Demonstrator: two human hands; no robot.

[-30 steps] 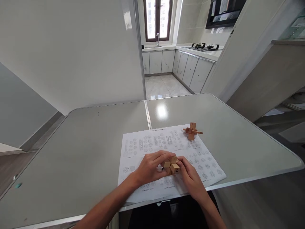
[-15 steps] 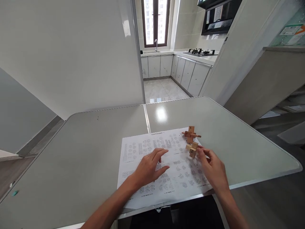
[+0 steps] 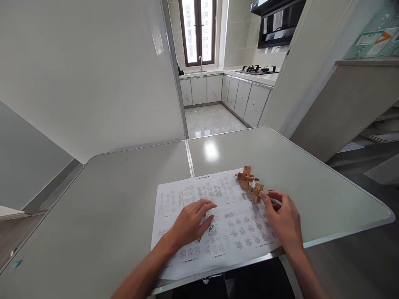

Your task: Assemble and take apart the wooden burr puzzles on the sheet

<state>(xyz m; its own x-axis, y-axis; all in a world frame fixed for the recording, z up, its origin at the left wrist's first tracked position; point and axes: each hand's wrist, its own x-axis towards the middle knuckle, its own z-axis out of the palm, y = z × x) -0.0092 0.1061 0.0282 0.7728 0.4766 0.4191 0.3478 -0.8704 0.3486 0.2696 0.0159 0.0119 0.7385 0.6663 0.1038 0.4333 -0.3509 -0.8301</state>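
Note:
My left hand (image 3: pixel 191 220) lies over a printed paper sheet (image 3: pixel 183 195), thumb and fingers apart. A small dark pointed thing shows under its palm, too covered to name. My right hand (image 3: pixel 283 218) pinches the right end of a small interlocking wooden block puzzle (image 3: pixel 257 192), cross-shaped and marked with a number. This puzzle is over the sheet's upper right part. Just behind it stands a second wooden block puzzle (image 3: pixel 246 176), darker, with a "2" on its upright piece and a thin stick across it. Rows of small assembly drawings cover the sheet.
The grey-green table (image 3: pixel 93 216) has a light seam running toward its far edge. A small teal bit (image 3: pixel 16 263) lies at the far left. Beyond the table are a white wall panel, a kitchen with a gas stove (image 3: pixel 258 69), and a shelf (image 3: pixel 368 63) at right.
My right hand has turned the nearer wooden puzzle, so its numbered face now sits further left. The left hand stays over the sheet. The whole view has shifted slightly.

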